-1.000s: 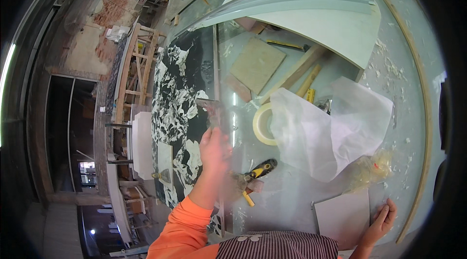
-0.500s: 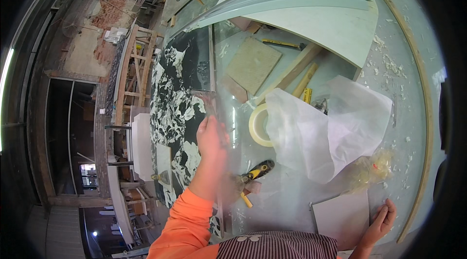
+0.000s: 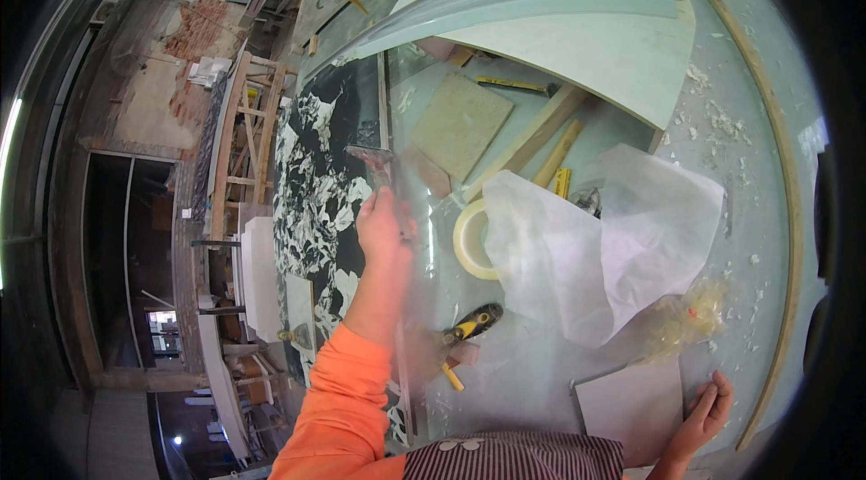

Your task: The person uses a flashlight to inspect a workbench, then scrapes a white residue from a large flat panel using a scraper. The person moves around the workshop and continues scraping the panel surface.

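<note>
My left hand (image 3: 382, 223), on an orange-sleeved arm, is closed round the handle of a scraper (image 3: 371, 155). Its wide blade lies at the right side of a black panel (image 3: 347, 133) marked with ragged white patches (image 3: 311, 178). Slight blur softens the hand and handle. At the lower right my right hand (image 3: 705, 417) rests beside a grey square board (image 3: 636, 403), fingers loosely bent, thumb apart, holding nothing visible. Nearer me than the scraper lies a black-and-yellow handled tool (image 3: 474, 322), its far part hazy.
On the table are a tape roll (image 3: 471, 241), crumpled white sheet (image 3: 604, 254), tan square board (image 3: 462, 126), hammer (image 3: 519, 85) and wooden strip (image 3: 532, 142). A white rounded panel (image 3: 577, 47) lies at the back. White crumbs (image 3: 722, 124) scatter rightward; yellowish plastic (image 3: 686, 313) sits near my right hand.
My left hand and the scraper have moved a little away from me along the black panel, and the blade shows more sharply. The whole view has shifted slightly. My right hand stays put.
</note>
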`<state>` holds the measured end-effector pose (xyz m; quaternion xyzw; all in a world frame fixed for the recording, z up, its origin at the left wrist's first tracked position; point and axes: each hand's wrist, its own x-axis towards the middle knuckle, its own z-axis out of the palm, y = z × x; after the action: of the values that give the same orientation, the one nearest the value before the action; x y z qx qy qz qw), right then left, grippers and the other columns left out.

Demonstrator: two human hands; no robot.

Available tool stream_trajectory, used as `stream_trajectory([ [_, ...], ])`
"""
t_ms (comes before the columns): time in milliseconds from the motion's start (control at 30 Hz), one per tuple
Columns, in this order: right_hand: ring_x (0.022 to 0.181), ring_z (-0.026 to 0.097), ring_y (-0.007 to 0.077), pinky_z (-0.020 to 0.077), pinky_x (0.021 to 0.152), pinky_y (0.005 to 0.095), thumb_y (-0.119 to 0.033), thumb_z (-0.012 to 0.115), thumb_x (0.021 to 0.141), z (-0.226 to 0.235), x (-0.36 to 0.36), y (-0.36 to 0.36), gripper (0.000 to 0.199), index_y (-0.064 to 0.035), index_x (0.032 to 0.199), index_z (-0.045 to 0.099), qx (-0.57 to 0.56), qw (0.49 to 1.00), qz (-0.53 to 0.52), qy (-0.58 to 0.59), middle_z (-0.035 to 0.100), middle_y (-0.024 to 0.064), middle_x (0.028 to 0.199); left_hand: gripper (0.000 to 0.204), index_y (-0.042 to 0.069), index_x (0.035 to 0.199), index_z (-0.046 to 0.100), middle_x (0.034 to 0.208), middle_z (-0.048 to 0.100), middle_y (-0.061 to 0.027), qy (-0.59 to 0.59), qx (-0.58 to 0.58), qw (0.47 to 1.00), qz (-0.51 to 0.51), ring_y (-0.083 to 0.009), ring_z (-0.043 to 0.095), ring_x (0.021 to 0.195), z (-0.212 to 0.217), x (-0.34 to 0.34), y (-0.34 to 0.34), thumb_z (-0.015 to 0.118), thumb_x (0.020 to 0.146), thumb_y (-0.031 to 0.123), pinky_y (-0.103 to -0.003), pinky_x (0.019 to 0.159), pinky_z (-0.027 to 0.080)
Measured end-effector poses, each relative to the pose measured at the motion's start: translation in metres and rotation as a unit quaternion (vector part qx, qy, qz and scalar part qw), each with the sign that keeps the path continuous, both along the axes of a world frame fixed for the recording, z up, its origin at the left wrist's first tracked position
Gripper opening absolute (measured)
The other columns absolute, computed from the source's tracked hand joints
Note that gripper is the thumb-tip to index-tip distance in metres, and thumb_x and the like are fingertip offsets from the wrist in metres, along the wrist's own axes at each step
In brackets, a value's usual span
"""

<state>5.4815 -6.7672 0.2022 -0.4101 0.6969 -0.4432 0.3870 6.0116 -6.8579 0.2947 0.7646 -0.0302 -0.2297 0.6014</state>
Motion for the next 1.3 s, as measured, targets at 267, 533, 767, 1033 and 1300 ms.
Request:
stream_trajectory([
  [267,0.057,0.046,0.0099,0.0363,0.05,0.0263,-0.014,0.055,0.096,0.023,0.013,-0.01,0.018,0.0011,0.097,0.064,-0.002,0.999,0.01,0.054,0.054,0.0024,0.069,0.025,0.006,0.114,0.054,0.081,0.058,-0.0088,0.016,-0.008,1.0,-0.01,-0.0197,0.053,0.05,-0.005,0.018,-0.024,0.058,0.095,0.022,-0.032,0.04,0.04],
  [533,0.058,0.055,0.018,0.0452,0.053,0.0325,-0.016,0.057,0.094,0.043,0.022,-0.02,0.024,0.0064,0.096,0.066,0.007,0.995,0.034,0.09,0.062,0.0107,0.07,0.025,0.004,0.111,0.054,0.079,0.059,-0.0084,0.009,-0.019,1.0,-0.01,-0.0185,0.053,0.051,-0.013,0.04,-0.052,0.059,0.094,0.022,-0.033,0.042,0.043],
  [767,0.069,0.059,0.0259,0.048,0.064,0.0376,-0.018,0.057,0.094,0.053,0.023,-0.02,0.025,0.0055,0.093,0.066,0.019,0.992,0.051,0.118,0.064,0.0165,0.076,0.018,0.005,0.099,0.055,0.073,0.059,-0.0099,-0.018,-0.043,0.997,-0.059,-0.0193,0.052,0.046,-0.03,0.065,-0.076,0.056,0.093,0.022,-0.033,0.04,0.041],
  [1033,0.065,0.056,0.022,0.0479,0.061,0.0359,-0.018,0.058,0.094,0.042,0.018,-0.018,0.025,0.0041,0.102,0.067,0.003,0.99,0.079,0.114,0.064,0.0127,0.074,0.017,0.005,0.096,0.058,0.072,0.059,-0.0075,0.013,-0.068,0.993,-0.091,-0.0185,0.053,0.049,-0.021,0.063,-0.087,0.056,0.095,0.021,-0.032,0.041,0.042],
  [1300,0.072,0.057,0.019,0.0488,0.065,0.0336,-0.015,0.055,0.095,0.042,0.015,-0.012,0.026,0.0046,0.107,0.067,0.002,0.99,0.09,0.106,0.065,0.0121,0.081,0.045,0.007,0.133,0.048,0.078,0.06,-0.0066,-0.039,0.042,0.976,-0.21,-0.0149,0.051,0.046,0.04,0.036,-0.002,0.061,0.094,0.024,-0.029,0.04,0.042],
])
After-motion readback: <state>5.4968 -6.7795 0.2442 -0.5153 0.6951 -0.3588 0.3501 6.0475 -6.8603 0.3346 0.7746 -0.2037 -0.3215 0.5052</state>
